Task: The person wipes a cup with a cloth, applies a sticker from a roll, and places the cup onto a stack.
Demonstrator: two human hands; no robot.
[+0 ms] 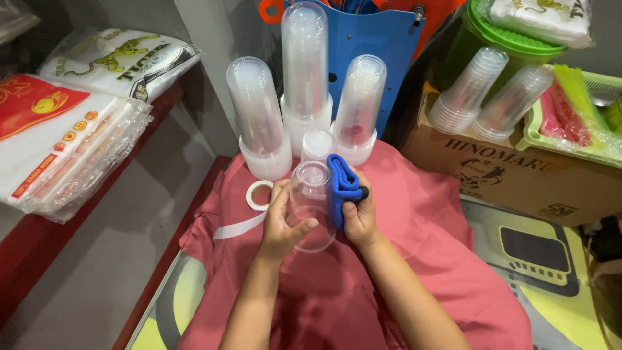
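Gripping clear plastic cup [311, 206] on its side over pink cloth [414, 259]: left hand [280, 223], fingers curled around wall; right hand [360, 217] pinching blue rag [341, 185] against cup. Just behind: three upright cup stacks [304, 71], tape roll [259, 194]. Right: cardboard box [518, 175].

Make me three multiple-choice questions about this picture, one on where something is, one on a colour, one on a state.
1. Where does the roll of white tape lie?
A. on the cardboard box
B. on the red cloth, left of the hands
C. inside a cup

2. What colour is the rag in the right hand?
A. blue
B. yellow
C. black

3. How does the left hand stand?
A. open and empty
B. gripping a clear plastic cup
C. out of view

Answers: 1 B, the tape rests on the cloth. 2 A, the rag is plainly blue. 3 B, its fingers wrap the cup.
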